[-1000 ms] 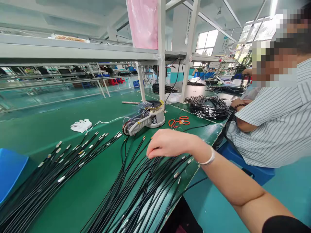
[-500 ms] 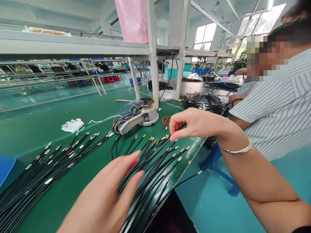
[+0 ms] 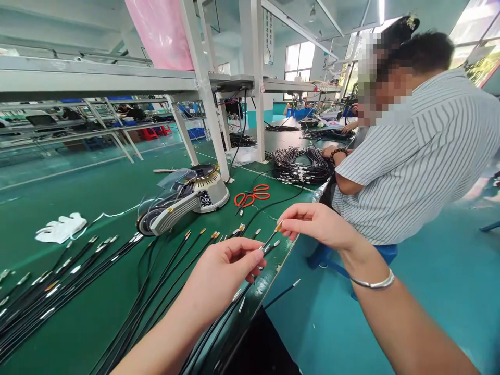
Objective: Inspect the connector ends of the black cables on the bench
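Note:
A black cable (image 3: 269, 240) with an orange-and-metal tip runs between my two hands, above the green table's right edge. My right hand (image 3: 307, 224) pinches the tip between thumb and fingers. Lower and to the left, my left hand (image 3: 230, 271) is closed on the same cable, its thumb against the forefinger. More black cables (image 3: 156, 291) with metal or orange ends lie on the table beneath and left of my left hand. Another bundle of cables (image 3: 58, 297) with silvery tips lies at the far left.
Red-handled scissors (image 3: 252, 196) lie beyond my hands. A grey tape dispenser (image 3: 195, 195) and a white glove (image 3: 61, 228) are farther left. Coiled cables (image 3: 302, 164) sit at the back, beside a seated person in a striped shirt (image 3: 422, 140). A shelf post (image 3: 213, 114) stands behind the dispenser.
The view has turned right. My left hand has moved forward and closed on the cable near my right hand. The orange tip and the whole scissors now show.

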The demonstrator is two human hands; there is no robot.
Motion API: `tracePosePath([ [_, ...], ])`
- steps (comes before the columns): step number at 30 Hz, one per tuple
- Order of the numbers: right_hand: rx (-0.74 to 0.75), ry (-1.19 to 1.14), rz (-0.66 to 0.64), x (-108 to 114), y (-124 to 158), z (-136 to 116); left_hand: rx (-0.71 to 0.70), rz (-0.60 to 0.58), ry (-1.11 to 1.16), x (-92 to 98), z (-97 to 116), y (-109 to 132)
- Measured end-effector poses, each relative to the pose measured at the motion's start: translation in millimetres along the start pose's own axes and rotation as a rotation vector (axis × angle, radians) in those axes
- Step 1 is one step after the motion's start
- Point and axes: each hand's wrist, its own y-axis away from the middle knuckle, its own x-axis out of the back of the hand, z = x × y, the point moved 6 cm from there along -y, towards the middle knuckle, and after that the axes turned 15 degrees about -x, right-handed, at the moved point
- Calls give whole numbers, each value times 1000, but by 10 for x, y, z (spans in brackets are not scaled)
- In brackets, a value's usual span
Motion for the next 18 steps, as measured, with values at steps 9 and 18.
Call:
tracePosePath([
  [9,-11,-59,79,-140,90,98,14,-18,-84,-110,98,-127],
  [18,-62,-45,134,-103,227,175,-9,-48,-130,-230,104,-171],
])
